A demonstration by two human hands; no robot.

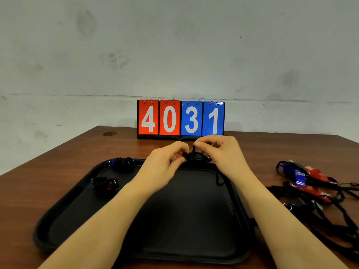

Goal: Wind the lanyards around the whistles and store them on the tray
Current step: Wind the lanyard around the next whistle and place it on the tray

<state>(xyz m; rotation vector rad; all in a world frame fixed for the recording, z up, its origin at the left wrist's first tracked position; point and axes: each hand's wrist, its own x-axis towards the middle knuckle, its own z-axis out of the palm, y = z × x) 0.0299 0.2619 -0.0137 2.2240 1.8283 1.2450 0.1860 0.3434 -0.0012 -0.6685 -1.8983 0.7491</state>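
Hands meet above the far rim of the black tray point(64, 206). Left hand point(165, 162) has its fingers curled round a black whistle point(196, 157), thumb and forefinger pinching it from the left. Right hand point(219, 152) pinches the black lanyard point(220, 178) just above the whistle, fingertips clamped together on the cord. One loop of that cord hangs down from the whistle over the tray's right inner edge.

Two wound whistles sit inside the tray: a blue wound whistle point(122, 163) at the far-left corner against the rim, and a red wound whistle point(105, 185) nearer, along the left side. They're apart from each other.

Unwound pile point(314, 185) lies on the wooden surface point(48, 171) right of the tray: blue and red whistles, at least one black one, lanyards tangled and trailing toward the near-right corner. Exact count in the pile unclear.

Flip scoreboard point(180, 119) stands upright at the far edge, reading 4 0 on red cards, 3 1 on blue. Small brass-coloured disc point(109, 133) is set into the surface to its left.
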